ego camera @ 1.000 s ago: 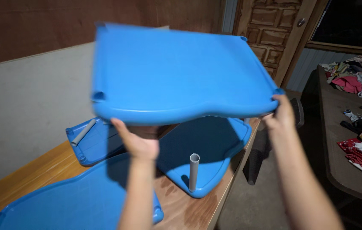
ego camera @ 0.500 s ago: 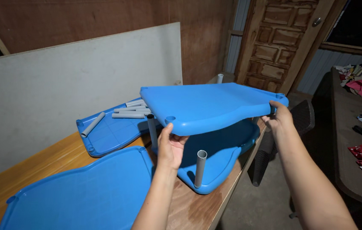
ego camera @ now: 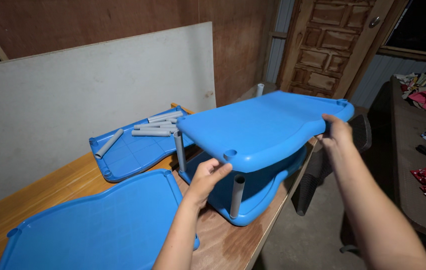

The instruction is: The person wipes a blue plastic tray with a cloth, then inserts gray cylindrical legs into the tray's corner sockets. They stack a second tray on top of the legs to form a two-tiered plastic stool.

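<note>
I hold a blue plastic shelf panel [ego camera: 263,125] level, just above a second blue panel [ego camera: 258,195] that lies on the wooden table [ego camera: 233,245]. My left hand [ego camera: 208,177] grips the held panel's near left edge beside a round socket. My right hand [ego camera: 335,132] grips its far right edge. Grey tubes stand upright from the lower panel: one [ego camera: 236,196] at the near corner under the socket, another [ego camera: 179,150] at the left, a third [ego camera: 259,90] behind.
A third blue panel [ego camera: 98,225] lies at the table's near left. A fourth [ego camera: 128,152] further back carries several loose grey tubes [ego camera: 155,125]. A white board [ego camera: 73,95] leans on the wall. To the right, another table [ego camera: 413,150] holds clothes; a wooden door [ego camera: 338,45] stands behind.
The blue panel was raised and tilted toward me a second ago. I have lowered it and levelled it over the upright tubes of the lower panel.
</note>
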